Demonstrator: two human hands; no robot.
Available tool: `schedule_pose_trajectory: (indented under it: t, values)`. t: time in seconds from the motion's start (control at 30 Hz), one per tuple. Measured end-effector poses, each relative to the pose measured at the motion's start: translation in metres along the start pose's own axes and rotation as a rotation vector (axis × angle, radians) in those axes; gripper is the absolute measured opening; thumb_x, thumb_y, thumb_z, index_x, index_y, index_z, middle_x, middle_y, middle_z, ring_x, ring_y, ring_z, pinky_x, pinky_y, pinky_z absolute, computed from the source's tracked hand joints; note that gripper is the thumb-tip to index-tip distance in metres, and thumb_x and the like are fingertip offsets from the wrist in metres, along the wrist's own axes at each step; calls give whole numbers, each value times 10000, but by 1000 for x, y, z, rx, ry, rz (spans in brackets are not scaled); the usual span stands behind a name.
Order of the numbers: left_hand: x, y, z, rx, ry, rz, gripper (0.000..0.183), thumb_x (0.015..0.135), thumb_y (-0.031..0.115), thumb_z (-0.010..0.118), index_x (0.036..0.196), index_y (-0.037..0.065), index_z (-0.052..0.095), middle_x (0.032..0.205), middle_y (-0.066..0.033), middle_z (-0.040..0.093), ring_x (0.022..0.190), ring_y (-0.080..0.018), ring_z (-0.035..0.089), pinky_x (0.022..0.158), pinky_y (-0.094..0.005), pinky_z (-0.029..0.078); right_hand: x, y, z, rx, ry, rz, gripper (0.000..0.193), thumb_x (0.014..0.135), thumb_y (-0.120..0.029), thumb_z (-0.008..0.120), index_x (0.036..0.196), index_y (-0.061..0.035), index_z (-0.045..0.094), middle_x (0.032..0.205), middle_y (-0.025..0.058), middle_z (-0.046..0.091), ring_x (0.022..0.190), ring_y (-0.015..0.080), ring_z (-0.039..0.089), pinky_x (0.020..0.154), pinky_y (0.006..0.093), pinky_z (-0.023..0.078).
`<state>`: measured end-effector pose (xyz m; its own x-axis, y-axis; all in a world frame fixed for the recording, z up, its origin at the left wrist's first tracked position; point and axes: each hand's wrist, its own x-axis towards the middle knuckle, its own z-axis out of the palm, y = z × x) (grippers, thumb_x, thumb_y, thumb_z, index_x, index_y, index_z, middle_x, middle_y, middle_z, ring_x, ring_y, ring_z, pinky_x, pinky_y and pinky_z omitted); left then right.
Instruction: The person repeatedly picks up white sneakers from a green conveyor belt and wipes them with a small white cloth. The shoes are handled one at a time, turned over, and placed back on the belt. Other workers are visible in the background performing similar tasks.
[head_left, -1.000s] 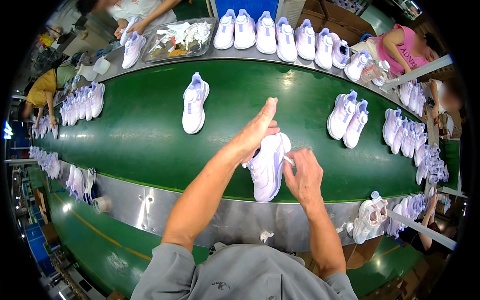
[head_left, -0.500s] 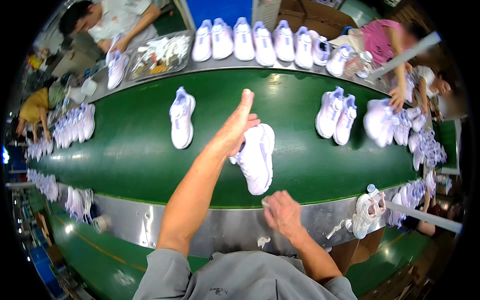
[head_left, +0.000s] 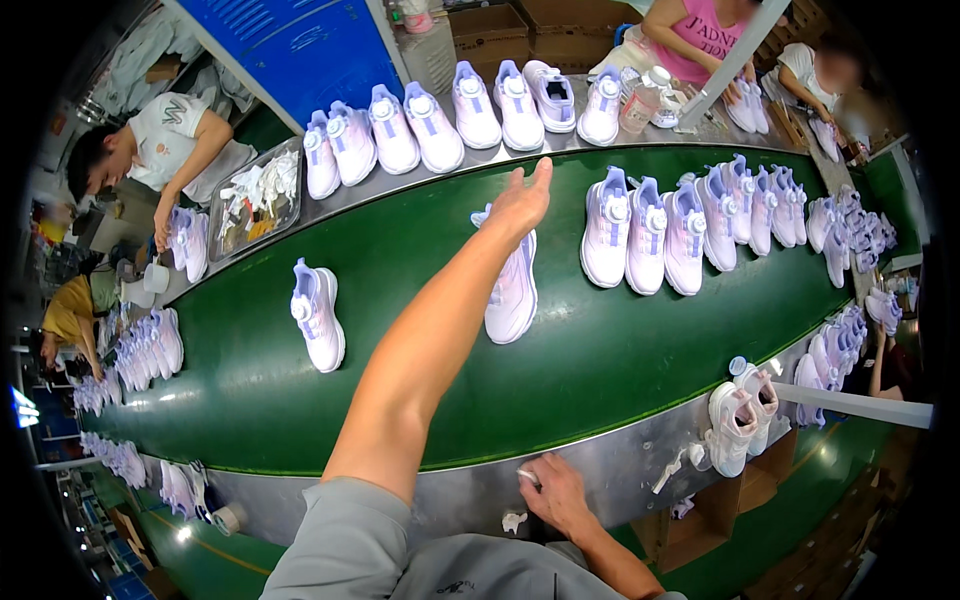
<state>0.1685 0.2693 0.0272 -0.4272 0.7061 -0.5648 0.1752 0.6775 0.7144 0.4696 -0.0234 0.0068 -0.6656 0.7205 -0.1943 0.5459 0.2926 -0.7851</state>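
Observation:
A white and lilac sneaker [head_left: 513, 300] lies on the green belt [head_left: 420, 285], partly hidden beneath my left forearm. Just past its heel end reaches my left hand [head_left: 522, 205], thumb and a finger spread, with nothing seen in it. Close to my body, over the metal ledge [head_left: 440, 505], my right hand [head_left: 558, 492] is closed with a small white piece [head_left: 527, 477] at its fingertips; its kind is unclear. To the left stands a single sneaker [head_left: 318, 315] with a round dial. A group of matching sneakers [head_left: 645, 240] fills the belt's right part.
A row of sneakers [head_left: 420, 130] lines the far ledge beside a tray of scraps [head_left: 262, 205]. Co-workers sit at the far left and far right, some handling shoes. Nearer right are a pair of sneakers [head_left: 733, 425], a grey bar [head_left: 860, 405] and a cardboard box [head_left: 690, 535].
My left hand has moved farther out and rightward, past the middle sneaker. The view has shifted, and more sneakers stand together at right. My right hand stays near the ledge.

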Motion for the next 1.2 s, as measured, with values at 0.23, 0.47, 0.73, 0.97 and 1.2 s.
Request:
schedule_pose_trajectory:
  t: [0.23, 0.47, 0.73, 0.97, 1.2]
  values:
    - [65, -8, 15, 196, -36, 306, 954, 974, 776, 320, 1562, 28, 390, 1598, -270, 368, 1496, -380, 352, 1229, -433, 275, 1, 19, 1, 49, -29, 108, 138, 807, -139, 710, 926, -79, 672, 907, 114, 652, 875, 338, 648, 758, 456, 542]
    - [-93, -47, -76, 849, 192, 496, 666, 1012, 632, 422, 888, 31, 681, 845, -249, 707, 845, -433, 691, 768, -545, 530, 4, 17, -2, 164, -68, 195, 122, 828, -122, 712, 924, -63, 663, 893, 131, 644, 840, 349, 644, 722, 450, 521]
    - [-85, -207, -279, 866, -78, -199, 1030, 833, 948, 242, 877, 106, 833, 1111, -192, 735, 1139, -387, 655, 1007, -482, 505, 9, -13, 12, 197, -207, 179, 105, 820, -112, 727, 900, -62, 679, 857, 133, 657, 746, 324, 656, 663, 415, 530]
    - [-55, -200, -261, 693, -245, -277, 1021, 811, 959, 331, 738, 53, 798, 1157, -188, 730, 1204, -377, 616, 1045, -587, 441, 8, -26, 23, 129, -238, 131, 114, 807, -122, 715, 906, -69, 696, 865, 132, 669, 751, 333, 668, 666, 425, 541]
    - [-58, -200, -271, 456, -304, -490, 997, 845, 950, 237, 858, 91, 743, 1138, -175, 681, 1133, -354, 607, 919, -598, 499, 5, -21, 25, 142, -245, 142, 119, 810, -125, 717, 902, -54, 694, 860, 143, 664, 748, 333, 669, 661, 432, 541]
